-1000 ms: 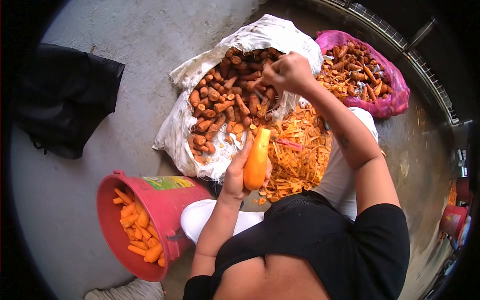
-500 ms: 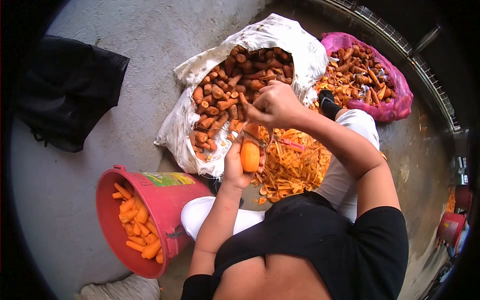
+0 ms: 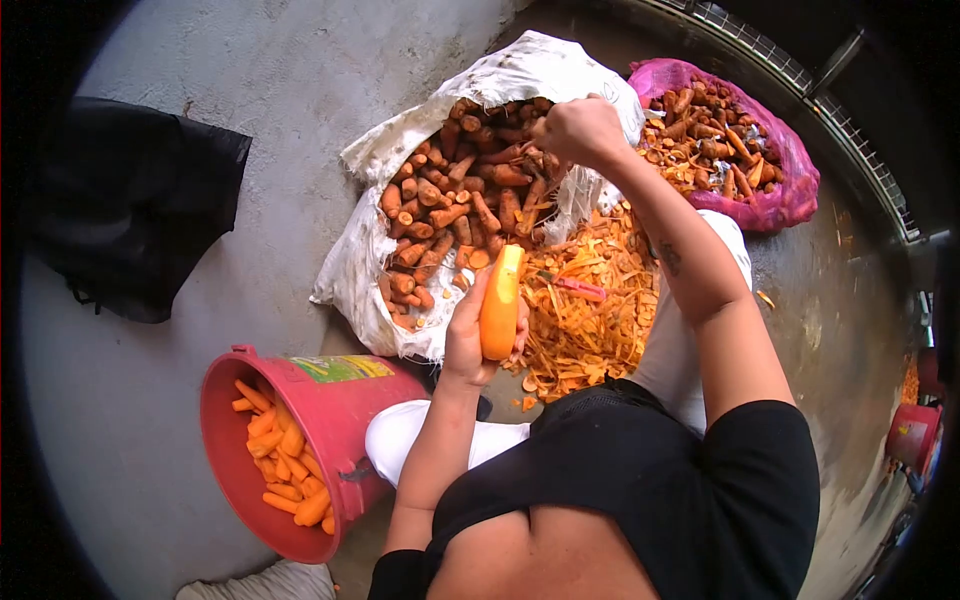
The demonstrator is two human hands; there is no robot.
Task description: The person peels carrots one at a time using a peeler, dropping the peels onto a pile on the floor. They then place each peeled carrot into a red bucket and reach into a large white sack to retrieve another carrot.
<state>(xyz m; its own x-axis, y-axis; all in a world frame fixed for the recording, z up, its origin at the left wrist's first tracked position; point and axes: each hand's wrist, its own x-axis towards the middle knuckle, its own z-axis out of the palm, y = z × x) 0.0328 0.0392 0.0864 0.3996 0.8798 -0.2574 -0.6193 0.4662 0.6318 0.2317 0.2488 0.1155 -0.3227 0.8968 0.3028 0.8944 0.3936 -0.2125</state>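
Note:
A thick peeled carrot stands nearly upright in my left hand, whose fingers wrap round its lower part. Its bright orange top end points away from me. My right hand is closed in a fist over the mouth of the white sack, well apart from the carrot. What it grips is hidden by the fingers. Unpeeled carrots fill the sack. A tool with a red handle lies on the heap of orange peelings just right of the held carrot.
Left of my knee, a tilted red bucket holds peeled carrots. At the far right stands a pink mesh sack with carrots and scraps. Black cloth lies on the grey surface at left.
My right hand has moved up and away from the carrot, towards the white sack's mouth. The carrot's upper end, partly covered before, now shows. My left hand keeps its hold.

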